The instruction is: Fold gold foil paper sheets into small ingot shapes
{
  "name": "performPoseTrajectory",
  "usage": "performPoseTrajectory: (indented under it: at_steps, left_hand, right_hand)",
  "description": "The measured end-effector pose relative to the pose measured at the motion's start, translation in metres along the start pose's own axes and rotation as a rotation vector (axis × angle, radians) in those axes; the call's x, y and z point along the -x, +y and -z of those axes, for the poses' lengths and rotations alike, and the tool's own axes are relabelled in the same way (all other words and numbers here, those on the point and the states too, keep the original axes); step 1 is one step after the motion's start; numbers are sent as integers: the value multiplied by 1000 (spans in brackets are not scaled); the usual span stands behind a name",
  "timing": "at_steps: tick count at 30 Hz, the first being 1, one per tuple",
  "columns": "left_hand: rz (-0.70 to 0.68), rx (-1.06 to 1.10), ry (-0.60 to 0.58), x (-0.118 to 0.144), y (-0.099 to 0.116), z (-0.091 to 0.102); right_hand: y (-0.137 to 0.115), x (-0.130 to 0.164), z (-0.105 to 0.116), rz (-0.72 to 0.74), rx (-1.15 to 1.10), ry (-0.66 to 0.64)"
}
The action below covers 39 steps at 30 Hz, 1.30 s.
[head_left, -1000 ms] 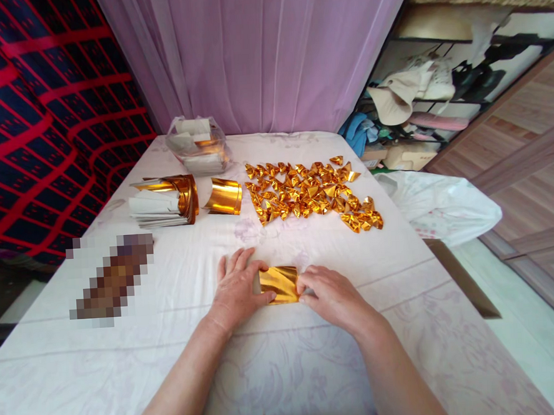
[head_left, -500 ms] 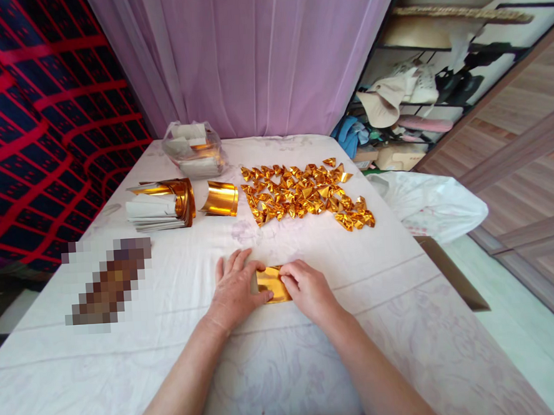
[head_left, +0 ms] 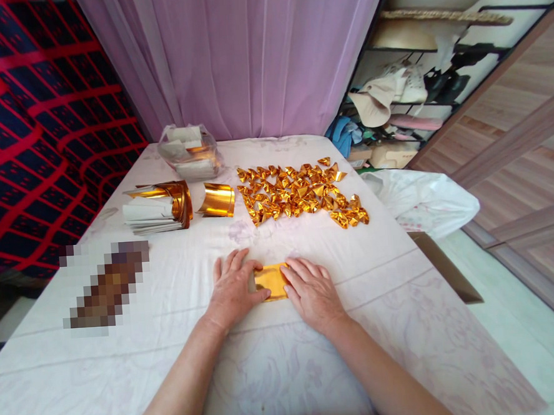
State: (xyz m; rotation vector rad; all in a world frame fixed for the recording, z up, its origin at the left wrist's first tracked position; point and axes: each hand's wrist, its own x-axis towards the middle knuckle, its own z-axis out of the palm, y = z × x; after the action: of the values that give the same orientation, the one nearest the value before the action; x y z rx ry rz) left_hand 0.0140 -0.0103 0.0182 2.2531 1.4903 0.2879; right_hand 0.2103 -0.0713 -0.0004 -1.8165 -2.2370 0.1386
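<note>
A small sheet of gold foil paper lies flat on the cloth-covered table between my hands. My left hand rests at its left edge, fingers spread on the cloth and thumb tip on the foil. My right hand lies over the right edge with its fingers stretched out and side by side, the fingertips touching the foil. What is under the right fingers is hidden. Beyond the hands is a spread of several folded gold foil pieces.
Left of the folded pieces stand a curved gold sheet and a stack of foil-backed papers. Behind them sits a clear plastic bag of more papers. A pixelated patch covers something at left. A white bag is beyond the right edge.
My right hand has gone from a pinch at the foil's right edge to lying flat with fingers extended. My left hand stays in place. The whole view has shifted slightly.
</note>
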Motion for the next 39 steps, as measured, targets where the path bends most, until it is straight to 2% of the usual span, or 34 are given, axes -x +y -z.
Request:
performPoseTrajectory:
  at_steps: [3,5,8,11,14,18,24,31,39]
  left_hand:
    - [6,-29,4,3,2,-1]
    - [-5,-67,52,8,6,-1]
    - [-109,-112,151,16,13,-2]
    - [-200,-81,143,21,19,-4]
    - [-153,-50,114,22,25,-8]
    - [-63,-71,129,21,34,-14]
    - [-2,-98,149,22,42,-19]
    - [2,-66,161,25,37,-20]
    - [43,-30,137,34,21,-8]
  right_hand:
    - [0,-1,-1,-12,5,-7]
    - [0,-1,-1,-14,5,-9]
    - [0,-2,-1,-16,2,-11]
    - [-2,-3,1,-23,-4,-7]
    - [-3,-3,1,-23,-10,3]
    - [-3,-3,0,-19,-7,4]
    - [-3,-3,-1,-15,-7,14]
    - [-2,-3,0,-14,-4,13]
    - [0,-1,-1,-3,-8,27]
